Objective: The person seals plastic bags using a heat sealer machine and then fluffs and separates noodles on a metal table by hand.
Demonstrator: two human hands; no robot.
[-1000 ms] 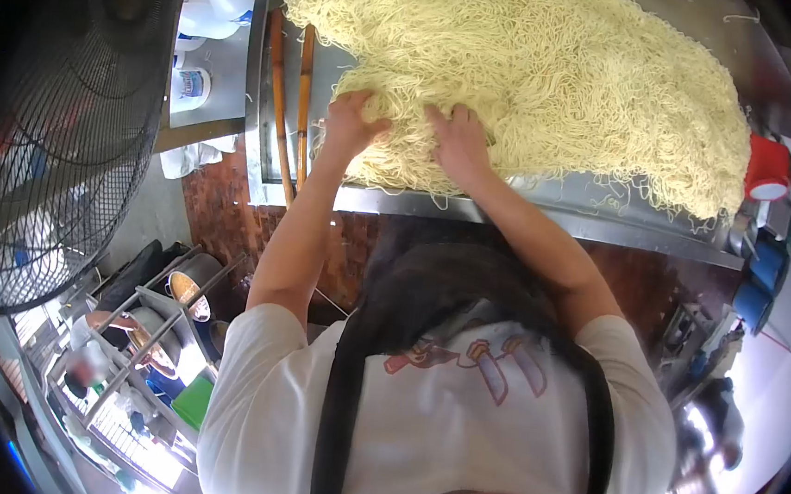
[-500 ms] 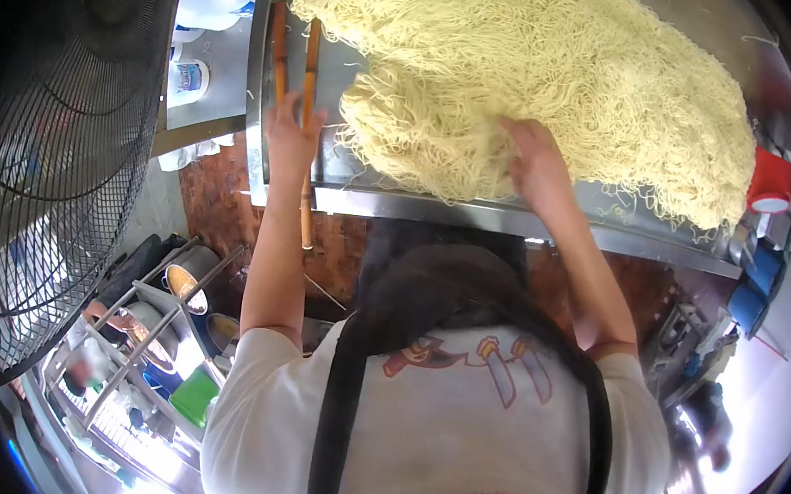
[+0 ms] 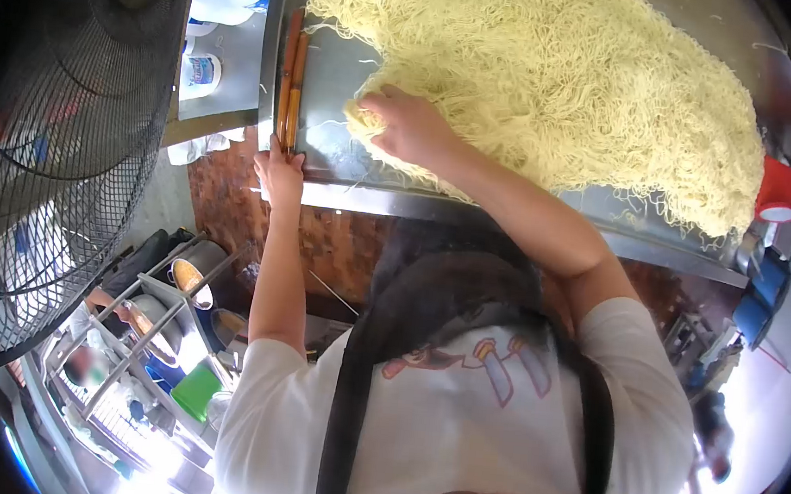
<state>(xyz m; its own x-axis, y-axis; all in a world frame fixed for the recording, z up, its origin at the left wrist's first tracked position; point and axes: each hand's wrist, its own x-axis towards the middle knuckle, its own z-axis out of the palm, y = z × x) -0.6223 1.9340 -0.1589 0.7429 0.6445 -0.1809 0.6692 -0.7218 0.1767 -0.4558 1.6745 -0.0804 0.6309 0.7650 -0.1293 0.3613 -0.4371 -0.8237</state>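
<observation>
A large heap of pale yellow noodles (image 3: 556, 92) covers much of the metal tray table (image 3: 335, 66). Two brown wooden sticks (image 3: 291, 81) lie side by side along the tray's left side. My left hand (image 3: 279, 175) is at the near ends of the sticks, its fingers closed round them at the tray's front left corner. At the heap's left end, my right hand (image 3: 409, 132) reaches across to the left with curled fingers gripping some noodles.
A mesh fan (image 3: 77, 157) stands at the left, near white bottles and a tub (image 3: 200, 75). A red container (image 3: 778, 189) and blue containers (image 3: 764, 281) are at the right. Behind a rack with pots (image 3: 143, 325), another person is partly visible.
My left hand has left the noodles and moved to the sticks, which now lie close together. My right hand went right, then swung back left to the heap's end.
</observation>
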